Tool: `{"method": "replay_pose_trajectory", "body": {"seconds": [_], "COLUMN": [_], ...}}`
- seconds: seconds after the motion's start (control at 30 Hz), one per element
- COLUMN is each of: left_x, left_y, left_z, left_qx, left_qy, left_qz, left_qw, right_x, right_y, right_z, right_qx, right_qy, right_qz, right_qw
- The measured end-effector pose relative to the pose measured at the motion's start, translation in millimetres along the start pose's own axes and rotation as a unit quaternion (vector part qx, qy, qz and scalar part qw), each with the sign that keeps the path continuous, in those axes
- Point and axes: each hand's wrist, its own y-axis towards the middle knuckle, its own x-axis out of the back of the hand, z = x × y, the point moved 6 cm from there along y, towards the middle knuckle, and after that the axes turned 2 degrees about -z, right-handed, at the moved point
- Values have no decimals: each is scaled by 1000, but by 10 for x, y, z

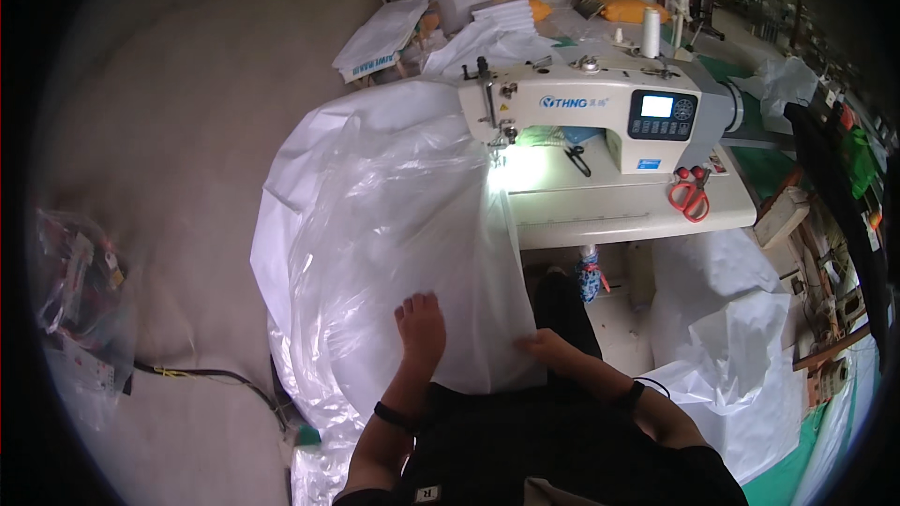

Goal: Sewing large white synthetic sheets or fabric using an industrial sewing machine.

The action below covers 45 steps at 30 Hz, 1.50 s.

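A large translucent plastic sheet (375, 215) drapes over my lap and runs up to the needle area of a white sewing machine (586, 108), whose lamp glows there. My left hand (421, 328) rests on the sheet left of my lap, its short-looking fingers slightly apart. At the sheet's right edge, my right hand (551, 349) has its fingers closed on the plastic; the fingertips are partly hidden. White material (281, 187) lies under and beside the sheet on the left.
Red-handled scissors (691, 199) lie on the white machine table (619, 215), with a small black tool (577, 161) nearer the needle. A thread cone (651, 33) stands behind the machine. White sheeting (727, 337) hangs at the right. A black cable (206, 373) crosses the floor at left.
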Motion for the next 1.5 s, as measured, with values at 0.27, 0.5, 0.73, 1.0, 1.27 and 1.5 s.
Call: {"method": "replay_pose_trajectory", "body": {"seconds": [0.27, 0.5, 0.73, 1.0, 1.27, 1.5], "left_x": [9, -88, -705, -579, 300, 1029], "left_y": [-96, -336, -945, -817, -853, -635], "left_z": [-785, -1138, -1354, -1024, 87, 827], "left_qx": [-28, -87, -298, -46, 89, 317], "left_qy": [-348, -266, -204, -316, -342, -488], "left_qz": [117, 259, 415, 512, 447, 170], "left_qw": [930, 924, 835, 798, 821, 795], "right_x": [173, 21, -33, -153, -3, 104], "right_y": [45, 80, 12, 222, 390, 609], "right_z": [630, 320, 421, 626, 827, 1031], "right_qx": [265, 128, 186, 212, 273, 241], "right_qy": [-47, 219, -14, -108, -154, -367], "right_qz": [-174, -77, -164, -198, -255, -274], "right_qw": [947, 964, 969, 951, 915, 856]}}
